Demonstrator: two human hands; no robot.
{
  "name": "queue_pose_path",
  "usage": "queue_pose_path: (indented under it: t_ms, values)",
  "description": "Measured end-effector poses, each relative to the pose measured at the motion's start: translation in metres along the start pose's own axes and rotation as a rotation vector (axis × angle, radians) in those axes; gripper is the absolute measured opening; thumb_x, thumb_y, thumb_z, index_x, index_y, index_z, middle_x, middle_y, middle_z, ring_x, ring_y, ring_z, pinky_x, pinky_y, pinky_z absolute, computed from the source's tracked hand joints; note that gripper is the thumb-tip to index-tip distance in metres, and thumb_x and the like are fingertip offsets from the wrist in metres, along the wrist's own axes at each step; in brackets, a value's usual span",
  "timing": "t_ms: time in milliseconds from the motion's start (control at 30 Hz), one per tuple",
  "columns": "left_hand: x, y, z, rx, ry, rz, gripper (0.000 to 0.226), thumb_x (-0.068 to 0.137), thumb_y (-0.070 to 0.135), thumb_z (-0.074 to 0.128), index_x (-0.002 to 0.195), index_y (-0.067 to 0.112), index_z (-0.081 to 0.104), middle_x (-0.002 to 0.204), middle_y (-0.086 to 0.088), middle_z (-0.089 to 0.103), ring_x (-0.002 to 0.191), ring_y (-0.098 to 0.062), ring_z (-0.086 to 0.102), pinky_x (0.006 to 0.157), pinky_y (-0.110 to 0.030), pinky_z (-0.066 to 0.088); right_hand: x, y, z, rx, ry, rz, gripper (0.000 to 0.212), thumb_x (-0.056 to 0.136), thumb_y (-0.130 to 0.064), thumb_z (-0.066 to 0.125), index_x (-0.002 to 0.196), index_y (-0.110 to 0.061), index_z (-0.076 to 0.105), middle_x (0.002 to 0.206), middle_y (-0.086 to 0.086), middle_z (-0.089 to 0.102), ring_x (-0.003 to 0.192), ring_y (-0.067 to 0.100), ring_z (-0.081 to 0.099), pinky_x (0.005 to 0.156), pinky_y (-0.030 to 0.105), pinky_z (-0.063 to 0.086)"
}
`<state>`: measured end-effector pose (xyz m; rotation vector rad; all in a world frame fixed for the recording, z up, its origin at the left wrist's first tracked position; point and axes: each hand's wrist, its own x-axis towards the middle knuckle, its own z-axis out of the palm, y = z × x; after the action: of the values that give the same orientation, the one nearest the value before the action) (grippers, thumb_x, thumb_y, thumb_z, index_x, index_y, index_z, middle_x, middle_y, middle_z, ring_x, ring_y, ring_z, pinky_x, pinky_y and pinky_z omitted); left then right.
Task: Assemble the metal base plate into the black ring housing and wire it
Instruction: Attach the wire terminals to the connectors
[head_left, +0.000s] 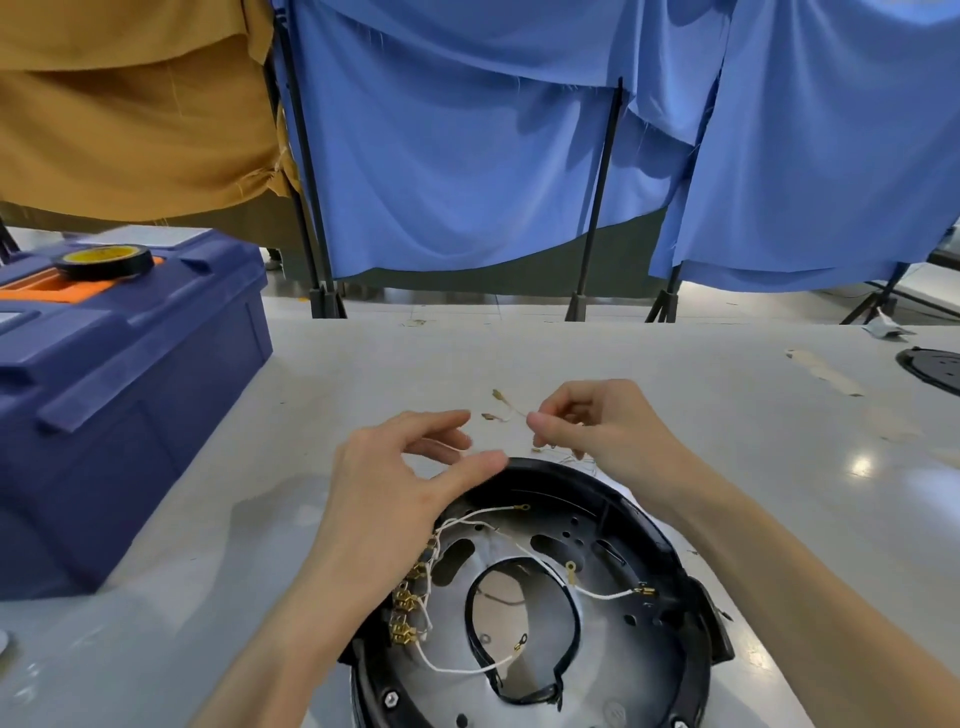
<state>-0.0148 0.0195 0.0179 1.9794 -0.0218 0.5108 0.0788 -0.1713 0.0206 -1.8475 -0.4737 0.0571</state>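
Observation:
The black ring housing (670, 561) lies on the table near the front edge, with the metal base plate (613, 670) seated inside it. Thin white wires (467, 670) with brass terminals run across the plate from a row of brass connectors (405, 613) on its left side. My right hand (597, 426) pinches a bundle of thin white wires (511, 410) with terminal ends just beyond the housing's far rim. My left hand (400, 483) hovers over the housing's left rim, fingers apart, a wire strand running by its fingertips.
A blue toolbox (119, 395) with a roll of black tape (106, 261) on top stands at the left. A black round part (935, 366) lies at the far right edge. Tape scraps (821, 371) stick to the table. Blue and tan curtains hang behind.

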Motion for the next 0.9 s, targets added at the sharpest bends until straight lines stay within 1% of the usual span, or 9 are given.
queue_pose_path:
  t_ms: [67, 133, 267, 300, 367, 467, 633, 767, 900]
  values:
    - [-0.001, 0.005, 0.004, -0.086, -0.014, -0.019, 0.049, 0.061, 0.054, 0.077, 0.103, 0.029, 0.076, 0.082, 0.017, 0.074, 0.075, 0.003, 0.068, 0.069, -0.015, 0.047, -0.011, -0.010, 0.012, 0.021, -0.045, -0.041, 0.013, 0.086, -0.021, 0.075, 0.075, -0.014, 0.071, 0.067, -0.002, 0.070, 0.061, 0.004, 0.061, 0.059, 0.013, 0.044]
    - [-0.004, 0.008, 0.007, -0.150, 0.022, -0.026, 0.035, 0.068, 0.042, 0.081, 0.099, 0.025, 0.077, 0.079, 0.015, 0.075, 0.070, 0.002, 0.068, 0.071, -0.020, 0.053, -0.021, -0.017, 0.020, 0.090, -0.074, -0.058, 0.013, 0.086, -0.019, 0.074, 0.076, -0.013, 0.071, 0.066, -0.002, 0.069, 0.059, 0.006, 0.058, 0.059, 0.016, 0.044]
    - [-0.010, 0.009, 0.008, -0.329, 0.028, -0.041, 0.019, 0.072, 0.034, 0.080, 0.090, 0.025, 0.080, 0.084, 0.006, 0.077, 0.082, -0.030, 0.072, 0.084, -0.048, 0.057, -0.033, -0.026, 0.024, 0.184, -0.113, -0.061, 0.014, 0.088, -0.013, 0.070, 0.082, -0.001, 0.069, 0.069, 0.016, 0.069, 0.053, 0.012, 0.054, 0.061, 0.023, 0.046]
    - [-0.012, 0.009, 0.008, -0.352, 0.014, -0.037, 0.015, 0.074, 0.032, 0.078, 0.087, 0.025, 0.081, 0.086, 0.004, 0.077, 0.084, -0.031, 0.071, 0.084, -0.047, 0.057, -0.036, -0.028, 0.023, 0.193, -0.122, -0.061, 0.016, 0.089, -0.013, 0.070, 0.083, 0.002, 0.069, 0.072, 0.018, 0.069, 0.052, 0.013, 0.054, 0.063, 0.026, 0.048]
    - [-0.014, 0.008, 0.007, -0.414, -0.019, -0.043, 0.012, 0.075, 0.030, 0.076, 0.085, 0.025, 0.080, 0.085, 0.001, 0.077, 0.087, -0.020, 0.073, 0.082, -0.036, 0.058, -0.040, -0.030, 0.022, 0.200, -0.129, -0.062, 0.017, 0.088, -0.013, 0.070, 0.084, 0.003, 0.070, 0.075, 0.017, 0.071, 0.053, 0.018, 0.055, 0.067, 0.033, 0.050]
    - [-0.018, 0.009, 0.004, -0.495, -0.020, -0.080, 0.019, 0.070, 0.031, 0.080, 0.089, 0.028, 0.079, 0.083, -0.002, 0.077, 0.081, -0.019, 0.075, 0.071, -0.021, 0.057, -0.047, -0.032, 0.022, 0.188, -0.115, -0.067, 0.015, 0.084, -0.015, 0.073, 0.082, 0.000, 0.072, 0.075, 0.016, 0.072, 0.055, 0.021, 0.060, 0.065, 0.031, 0.053]
    - [-0.020, 0.006, 0.000, -0.514, 0.006, -0.082, 0.020, 0.070, 0.039, 0.076, 0.088, 0.031, 0.080, 0.083, -0.002, 0.077, 0.082, -0.017, 0.073, 0.074, -0.020, 0.056, -0.052, -0.031, 0.023, 0.168, -0.092, -0.088, 0.012, 0.082, -0.011, 0.075, 0.081, 0.001, 0.070, 0.072, 0.017, 0.072, 0.061, 0.019, 0.067, 0.064, 0.029, 0.058]
    - [-0.023, 0.007, 0.002, -0.571, -0.005, -0.099, 0.015, 0.073, 0.030, 0.074, 0.084, 0.022, 0.080, 0.084, -0.005, 0.077, 0.080, -0.016, 0.073, 0.070, -0.016, 0.055, -0.055, -0.033, 0.025, 0.151, -0.065, -0.121, 0.010, 0.082, -0.010, 0.076, 0.085, -0.003, 0.070, 0.073, 0.012, 0.073, 0.067, 0.020, 0.071, 0.069, 0.027, 0.058]
    - [-0.026, 0.008, 0.002, -0.583, -0.011, -0.096, 0.013, 0.073, 0.028, 0.075, 0.083, 0.024, 0.081, 0.078, -0.007, 0.076, 0.074, -0.014, 0.072, 0.068, -0.016, 0.054, -0.053, -0.035, 0.031, 0.236, -0.053, -0.129, 0.015, 0.083, -0.008, 0.075, 0.098, -0.006, 0.072, 0.082, 0.014, 0.073, 0.068, 0.024, 0.071, 0.069, 0.027, 0.057]
